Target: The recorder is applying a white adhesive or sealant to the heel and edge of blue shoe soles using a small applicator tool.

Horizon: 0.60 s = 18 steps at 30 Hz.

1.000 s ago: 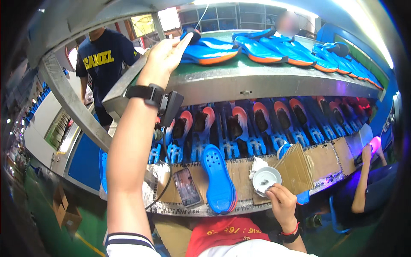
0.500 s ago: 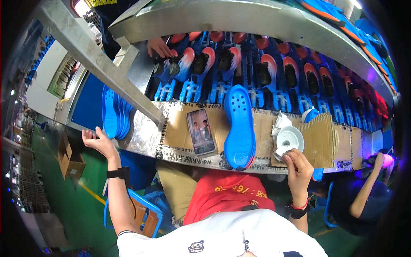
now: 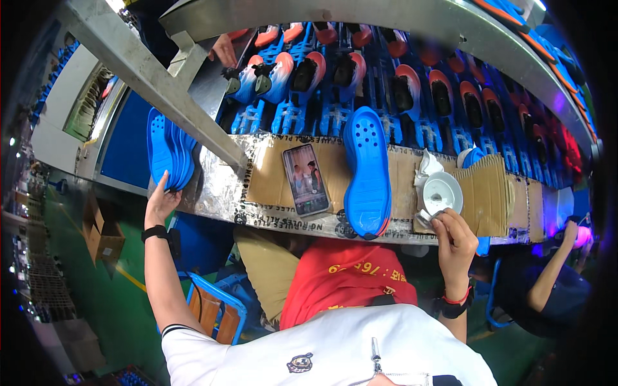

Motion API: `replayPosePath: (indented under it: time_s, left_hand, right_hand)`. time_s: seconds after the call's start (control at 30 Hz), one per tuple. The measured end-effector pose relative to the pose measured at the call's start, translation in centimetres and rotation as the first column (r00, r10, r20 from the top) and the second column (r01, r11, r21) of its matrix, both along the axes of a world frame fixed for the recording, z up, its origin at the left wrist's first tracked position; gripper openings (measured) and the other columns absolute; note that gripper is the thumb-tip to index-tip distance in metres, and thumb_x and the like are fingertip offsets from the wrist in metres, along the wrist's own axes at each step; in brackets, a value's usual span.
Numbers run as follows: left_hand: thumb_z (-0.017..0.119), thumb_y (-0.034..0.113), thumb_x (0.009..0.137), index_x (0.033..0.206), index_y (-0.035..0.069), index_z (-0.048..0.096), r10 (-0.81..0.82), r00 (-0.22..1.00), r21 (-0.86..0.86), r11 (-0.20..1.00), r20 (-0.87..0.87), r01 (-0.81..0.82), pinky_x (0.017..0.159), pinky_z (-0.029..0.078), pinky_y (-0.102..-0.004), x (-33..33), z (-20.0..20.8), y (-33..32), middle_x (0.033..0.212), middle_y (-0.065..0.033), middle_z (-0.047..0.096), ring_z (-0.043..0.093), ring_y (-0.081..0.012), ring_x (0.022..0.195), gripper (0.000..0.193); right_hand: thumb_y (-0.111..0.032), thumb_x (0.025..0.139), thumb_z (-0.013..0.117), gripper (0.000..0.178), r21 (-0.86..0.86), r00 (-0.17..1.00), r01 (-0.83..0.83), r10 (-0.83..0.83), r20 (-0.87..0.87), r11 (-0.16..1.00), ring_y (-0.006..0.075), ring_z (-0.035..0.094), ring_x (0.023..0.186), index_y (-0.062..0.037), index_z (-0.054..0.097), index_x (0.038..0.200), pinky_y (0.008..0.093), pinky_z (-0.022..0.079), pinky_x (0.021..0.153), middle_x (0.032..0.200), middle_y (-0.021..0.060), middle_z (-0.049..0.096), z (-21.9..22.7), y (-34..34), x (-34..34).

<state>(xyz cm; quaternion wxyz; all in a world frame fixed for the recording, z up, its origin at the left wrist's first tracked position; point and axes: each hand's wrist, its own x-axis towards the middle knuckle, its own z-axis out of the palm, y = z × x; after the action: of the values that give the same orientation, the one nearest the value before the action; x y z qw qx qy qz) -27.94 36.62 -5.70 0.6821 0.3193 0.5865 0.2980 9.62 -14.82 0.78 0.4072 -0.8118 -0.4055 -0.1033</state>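
My left hand (image 3: 159,201) grips the near end of a stack of blue shoe soles (image 3: 168,149), its thumb on top and its fingers around the edge. At the right, my right hand (image 3: 457,243) is closed in a pinch on a crumpled white wipe (image 3: 425,217), beside a round white bowl (image 3: 442,193). Whether the wipe is paper or cloth I cannot tell. Between my hands lie more blue soles (image 3: 368,177), stacked with an orange-red edge showing at the near end; neither hand touches them. A lit phone (image 3: 306,181) rests to their left.
Blue-and-red shoes (image 3: 309,71) stand on blue racks beyond the bench. A metal beam (image 3: 151,77) slants across the left. Cardboard (image 3: 483,193) covers part of the bench. A co-worker's hand (image 3: 223,51) is at the far left; another person (image 3: 547,296) sits at the right.
My left hand has moved from open, beside the stack, to a grip on the soles' near end. My right hand still pinches the wipe by the bowl. The whole view has shifted slightly.
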Motion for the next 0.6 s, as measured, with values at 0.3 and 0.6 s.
replayPosePath:
  time_s: [0.3,0.6]
  left_hand:
    - [0.069,0.017,0.088,0.132,-0.002,0.04,0.074,0.929,0.157,0.978,0.363,-0.139,0.101,0.045,-0.0507,2.8,-2.1,-4.5,0.132,-0.0176,0.048,0.049,-0.0309,0.121,0.055]
    - [0.068,0.031,0.088,0.136,0.002,0.04,-0.038,0.974,0.294,0.955,0.225,-0.031,0.101,0.039,-0.049,-2.5,-3.4,-24.2,0.134,-0.0124,0.049,0.047,-0.0288,0.125,0.063]
  right_hand:
    - [0.002,0.08,0.07,0.011,0.001,0.999,-0.029,0.029,-0.042,1.0,0.0238,0.065,0.065,0.0032,0.065,0.089,0.0283,0.05,0.057,0.092,0.0155,0.067,-0.3,0.4,-0.3]
    - [0.002,0.081,0.069,0.011,-0.024,0.998,-0.048,0.047,-0.043,0.999,0.0222,0.064,0.064,0.0036,0.065,0.09,0.0282,0.05,0.056,0.091,0.0148,0.067,-1.4,1.1,0.8]
